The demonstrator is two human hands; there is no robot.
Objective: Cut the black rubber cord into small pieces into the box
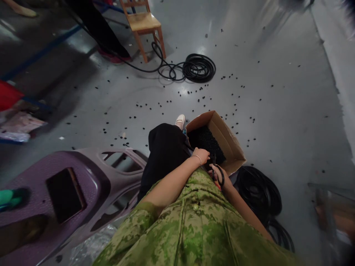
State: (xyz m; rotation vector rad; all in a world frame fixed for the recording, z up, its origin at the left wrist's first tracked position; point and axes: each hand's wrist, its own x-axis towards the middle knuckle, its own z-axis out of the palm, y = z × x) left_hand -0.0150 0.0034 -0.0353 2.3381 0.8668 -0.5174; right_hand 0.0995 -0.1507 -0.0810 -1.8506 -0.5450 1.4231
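Observation:
My right hand [219, 174] is closed round the black-handled scissors [221, 178], whose blades point away from me over the box. Just left of it, my left hand [202, 155] has its fingers pinched together near the blades. A black tube [189, 146], partly lost against the dark trousers, seems to run into that hand. Beneath both hands an open cardboard box [227, 142] holds a heap of small black pieces [206, 142]. Where the blades meet the tube is too dark to make out.
Coiled black tubing [199, 68] lies ahead by a wooden chair [145, 22]; another coil [259, 192] sits right of the box. Small black bits dot the floor. At left, a purple plastic stool [94, 181] bears a phone [66, 195]. Another person's leg [102, 29] shows upper left.

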